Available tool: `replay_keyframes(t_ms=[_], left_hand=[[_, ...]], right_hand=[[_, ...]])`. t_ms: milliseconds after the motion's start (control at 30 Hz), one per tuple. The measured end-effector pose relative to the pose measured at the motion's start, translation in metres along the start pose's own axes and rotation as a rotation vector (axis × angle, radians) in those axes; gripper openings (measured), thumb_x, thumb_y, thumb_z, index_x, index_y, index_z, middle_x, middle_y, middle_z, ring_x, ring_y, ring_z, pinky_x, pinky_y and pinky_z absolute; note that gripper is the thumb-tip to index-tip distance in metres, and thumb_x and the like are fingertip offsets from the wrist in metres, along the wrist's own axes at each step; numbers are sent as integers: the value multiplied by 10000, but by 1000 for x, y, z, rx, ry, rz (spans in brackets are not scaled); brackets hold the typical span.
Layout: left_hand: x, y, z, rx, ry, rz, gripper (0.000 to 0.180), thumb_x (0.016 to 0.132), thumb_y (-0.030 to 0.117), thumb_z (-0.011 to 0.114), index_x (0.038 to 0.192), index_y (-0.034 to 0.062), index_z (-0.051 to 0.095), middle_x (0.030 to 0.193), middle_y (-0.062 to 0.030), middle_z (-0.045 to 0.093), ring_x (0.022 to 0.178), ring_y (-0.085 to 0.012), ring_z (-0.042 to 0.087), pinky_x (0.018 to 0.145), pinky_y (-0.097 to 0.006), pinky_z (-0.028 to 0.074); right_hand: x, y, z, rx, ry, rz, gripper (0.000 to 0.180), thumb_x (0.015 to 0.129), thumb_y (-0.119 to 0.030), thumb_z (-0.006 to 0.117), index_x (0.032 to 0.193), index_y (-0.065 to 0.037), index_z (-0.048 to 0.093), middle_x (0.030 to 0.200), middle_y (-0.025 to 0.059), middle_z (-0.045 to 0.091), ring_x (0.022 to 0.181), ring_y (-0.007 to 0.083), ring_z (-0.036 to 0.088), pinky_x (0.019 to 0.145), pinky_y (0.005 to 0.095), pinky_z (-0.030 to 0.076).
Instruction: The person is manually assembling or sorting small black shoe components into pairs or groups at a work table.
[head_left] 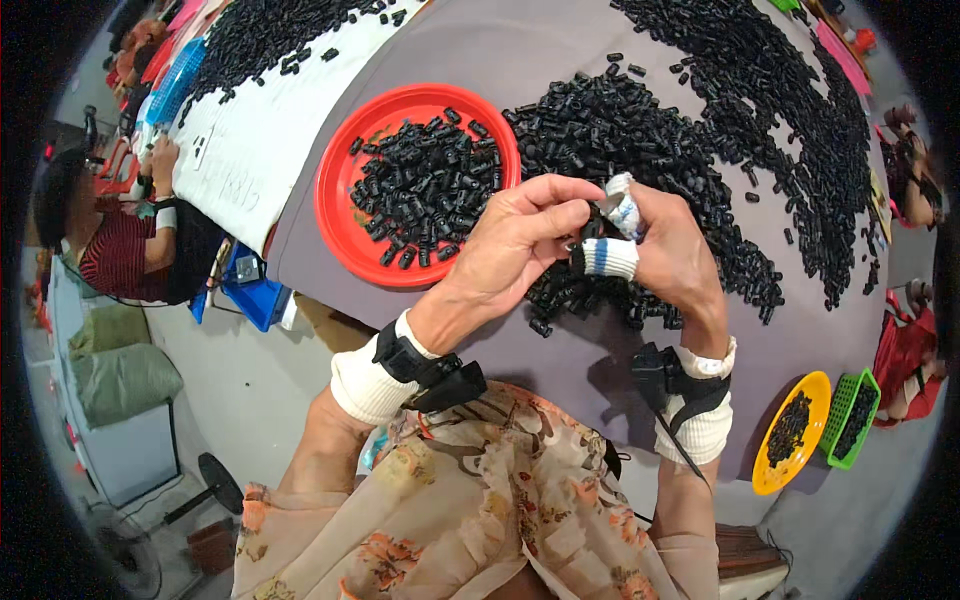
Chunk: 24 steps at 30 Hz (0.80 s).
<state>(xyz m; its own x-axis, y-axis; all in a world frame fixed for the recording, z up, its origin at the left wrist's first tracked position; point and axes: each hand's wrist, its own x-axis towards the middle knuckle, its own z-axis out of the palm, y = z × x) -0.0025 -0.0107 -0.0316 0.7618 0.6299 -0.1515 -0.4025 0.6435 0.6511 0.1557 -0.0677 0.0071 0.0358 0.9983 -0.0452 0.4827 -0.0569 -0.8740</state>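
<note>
Over the table's near middle, my two hands meet fingertip to fingertip. Thumb and forefinger of my left hand (505, 245) are pinched together at a small black plastic part (592, 222), mostly hidden by fingers. My right hand (675, 245) curls around the same spot, with white, blue-striped cloth covers on its fingers, and is closed on the part from the right. Just beyond and beneath them spreads a heap of short black tube-like parts (615, 125). To the left, a round red tray (330, 215) holds many similar black parts.
More black parts (760, 90) cover the table's far right. A yellow tray (768, 470) and a green basket (838, 455), both with black pieces, are at the right edge. Another person in a striped top (120, 250) sits at a white-covered table on the left.
</note>
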Motion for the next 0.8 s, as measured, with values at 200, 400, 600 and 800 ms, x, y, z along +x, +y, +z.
replay_keyframes(t_ms=[200, 400, 600, 800], left_hand=[[2, -4, 9, 49, 3, 12, 175, 853, 76, 537, 1010, 2, 565, 905, -37, 589, 811, -92, 564, 710, -232, 476], [4, -2, 5, 64, 20, 27, 174, 846, 70, 543, 1002, -2, 566, 913, -47, 593, 816, -98, 564, 703, -238, 472], [1, -3, 4, 77, 52, 8, 179, 814, 72, 581, 978, 1, 582, 889, -39, 596, 760, -86, 561, 678, -214, 459], [-4, -2, 1, 30, 1, 40, 154, 793, 91, 604, 926, 14, 587, 841, -22, 587, 750, -79, 542, 657, -214, 435]], right_hand=[[-7, 3, -6, -64, -3, -51, 378, 628, -278, 738, 713, 3, 500, 573, 100, 492, 494, 208, 441, 502, 325, 382], [-2, 5, -3, -92, -47, -69, 358, 653, -281, 720, 739, 4, 521, 615, 137, 530, 518, 248, 472, 522, 337, 398], [-4, 7, 10, 135, 11, -17, 313, 664, -245, 723, 810, -10, 576, 627, -4, 534, 585, 68, 448, 527, 265, 393], [-4, 10, 13, 91, -26, 42, 321, 677, -236, 724, 842, -9, 568, 662, -25, 530, 606, 59, 457, 549, 216, 376]])
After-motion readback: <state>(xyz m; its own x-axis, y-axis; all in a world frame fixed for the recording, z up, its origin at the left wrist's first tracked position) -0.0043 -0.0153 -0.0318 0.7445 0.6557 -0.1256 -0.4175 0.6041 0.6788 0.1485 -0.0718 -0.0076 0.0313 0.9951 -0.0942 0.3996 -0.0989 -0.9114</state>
